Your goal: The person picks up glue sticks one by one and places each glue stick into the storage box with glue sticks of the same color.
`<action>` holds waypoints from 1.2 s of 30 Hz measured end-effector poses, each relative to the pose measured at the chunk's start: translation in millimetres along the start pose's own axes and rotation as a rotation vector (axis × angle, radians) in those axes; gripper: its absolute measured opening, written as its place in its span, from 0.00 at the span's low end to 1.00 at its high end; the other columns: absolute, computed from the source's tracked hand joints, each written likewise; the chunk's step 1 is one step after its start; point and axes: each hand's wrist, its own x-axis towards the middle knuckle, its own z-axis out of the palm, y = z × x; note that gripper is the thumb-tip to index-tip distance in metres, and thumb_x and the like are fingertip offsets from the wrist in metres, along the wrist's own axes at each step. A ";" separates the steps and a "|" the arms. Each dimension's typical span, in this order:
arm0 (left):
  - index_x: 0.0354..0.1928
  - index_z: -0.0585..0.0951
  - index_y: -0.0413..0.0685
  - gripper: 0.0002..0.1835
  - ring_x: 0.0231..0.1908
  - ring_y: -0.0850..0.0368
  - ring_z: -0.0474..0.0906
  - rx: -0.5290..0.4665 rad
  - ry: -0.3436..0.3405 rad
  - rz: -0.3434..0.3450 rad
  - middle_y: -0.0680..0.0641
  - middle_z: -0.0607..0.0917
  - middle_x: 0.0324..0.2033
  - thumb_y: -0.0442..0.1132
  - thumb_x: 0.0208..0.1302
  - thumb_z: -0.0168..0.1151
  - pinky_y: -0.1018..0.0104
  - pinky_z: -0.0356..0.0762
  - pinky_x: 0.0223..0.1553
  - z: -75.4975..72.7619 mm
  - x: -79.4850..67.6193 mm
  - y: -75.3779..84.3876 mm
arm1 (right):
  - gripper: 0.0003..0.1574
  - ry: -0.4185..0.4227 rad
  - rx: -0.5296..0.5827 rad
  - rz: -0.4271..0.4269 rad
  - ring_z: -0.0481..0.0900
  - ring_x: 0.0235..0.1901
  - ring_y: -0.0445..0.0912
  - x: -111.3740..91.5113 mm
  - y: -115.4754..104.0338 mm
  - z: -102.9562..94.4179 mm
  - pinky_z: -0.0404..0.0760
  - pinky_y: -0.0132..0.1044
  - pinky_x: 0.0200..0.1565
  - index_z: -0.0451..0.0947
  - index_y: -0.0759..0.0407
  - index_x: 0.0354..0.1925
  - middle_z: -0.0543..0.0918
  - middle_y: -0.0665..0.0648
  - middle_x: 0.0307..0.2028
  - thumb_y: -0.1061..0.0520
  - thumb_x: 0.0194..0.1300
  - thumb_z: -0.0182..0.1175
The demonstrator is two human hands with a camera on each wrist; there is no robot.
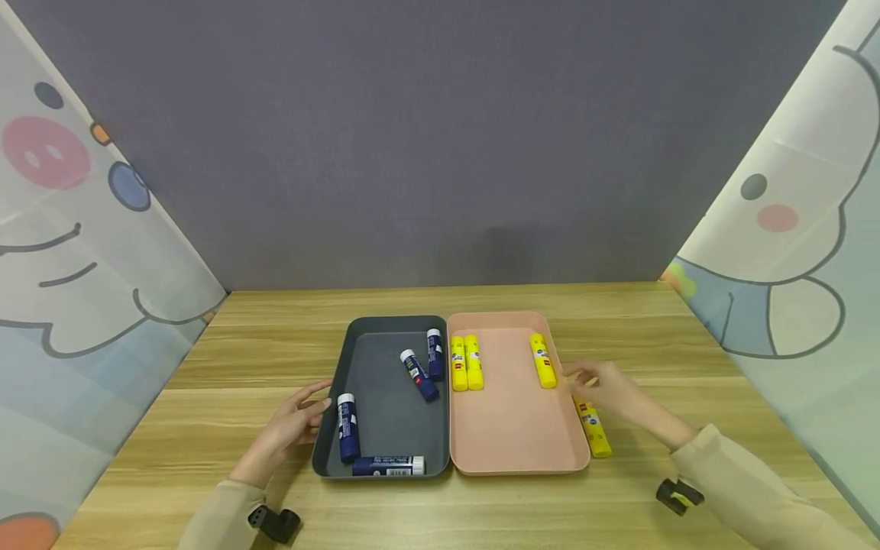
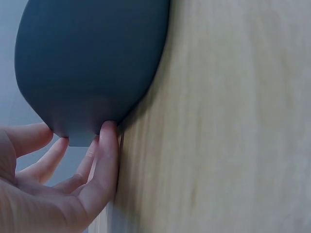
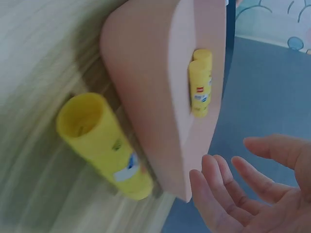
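Observation:
A dark grey tray (image 1: 395, 424) holds several dark blue glue sticks (image 1: 348, 431) with white caps. At its left side, my left hand (image 1: 294, 422) touches the outer wall with its fingertips; in the left wrist view the thumb lies at the rim. Against the grey tray stands a pink tray (image 1: 512, 428) with three yellow glue sticks (image 1: 542, 360) in it. My right hand (image 1: 601, 388) is at the pink tray's right edge, fingers loosely bent, thumb apart, nothing held. Another yellow glue stick (image 3: 109, 150) lies on the table outside, just below that hand.
A wood-grain table (image 1: 261, 344) carries both trays. Behind it rises a dark grey panel (image 1: 440, 153). Cartoon-printed sheets (image 1: 777, 229) stand along the left and right sides. Each sleeve bears a small black device (image 1: 275, 524) near the wrist.

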 end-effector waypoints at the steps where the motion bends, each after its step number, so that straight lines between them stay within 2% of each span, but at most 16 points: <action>1: 0.64 0.57 0.40 0.29 0.21 0.65 0.69 -0.001 0.005 -0.001 0.51 0.75 0.31 0.38 0.62 0.52 0.63 0.74 0.27 0.2 -0.2 0.3 | 0.20 0.007 -0.010 0.005 0.74 0.27 0.48 -1.0 1.6 -0.4 0.73 0.35 0.26 0.71 0.75 0.47 0.76 0.60 0.32 0.63 0.57 0.54; 7: 0.64 0.57 0.39 0.29 0.21 0.64 0.69 -0.002 0.016 -0.012 0.50 0.75 0.30 0.36 0.63 0.51 0.63 0.74 0.27 1.2 -1.0 2.6 | 0.20 0.045 -0.055 0.044 0.74 0.27 0.47 -6.5 13.3 1.0 0.71 0.34 0.24 0.71 0.76 0.45 0.76 0.60 0.30 0.65 0.55 0.55; 14: 0.65 0.54 0.39 0.30 0.23 0.63 0.73 -0.001 -0.009 -0.002 0.50 0.76 0.32 0.38 0.64 0.50 0.62 0.75 0.27 0.8 -0.7 2.6 | 0.23 0.067 -0.064 0.104 0.69 0.23 0.44 -11.9 23.4 3.9 0.68 0.33 0.21 0.67 0.77 0.49 0.76 0.61 0.31 0.64 0.55 0.55; 20: 0.65 0.55 0.39 0.29 0.22 0.64 0.71 0.005 0.004 -0.007 0.51 0.76 0.31 0.38 0.64 0.51 0.63 0.75 0.27 1.6 -0.9 3.7 | 0.29 0.048 -0.036 0.167 0.66 0.18 0.43 -13.6 31.6 6.9 0.66 0.32 0.19 0.63 0.78 0.52 0.74 0.61 0.31 0.63 0.54 0.55; 25: 0.65 0.55 0.39 0.29 0.24 0.63 0.74 0.020 0.017 -0.011 0.50 0.77 0.32 0.38 0.64 0.50 0.62 0.75 0.28 2.2 -1.2 4.3 | 0.31 0.042 -0.048 0.211 0.68 0.18 0.44 -13.0 36.4 9.5 0.68 0.34 0.19 0.62 0.78 0.52 0.74 0.62 0.30 0.62 0.53 0.56; 30: 0.64 0.56 0.40 0.28 0.24 0.63 0.74 0.032 0.021 -0.009 0.50 0.78 0.32 0.38 0.64 0.50 0.62 0.75 0.28 2.4 -1.0 3.8 | 0.34 0.049 -0.082 0.236 0.67 0.15 0.42 -11.4 41.0 13.4 0.68 0.33 0.19 0.60 0.80 0.52 0.74 0.57 0.25 0.60 0.53 0.58; 36: 0.64 0.56 0.40 0.28 0.21 0.64 0.70 0.021 0.025 -0.022 0.52 0.76 0.28 0.37 0.64 0.50 0.64 0.74 0.27 2.0 -0.1 2.6 | 0.36 0.035 -0.063 0.235 0.66 0.14 0.41 -11.7 42.8 15.9 0.67 0.32 0.17 0.58 0.82 0.53 0.72 0.54 0.20 0.59 0.54 0.59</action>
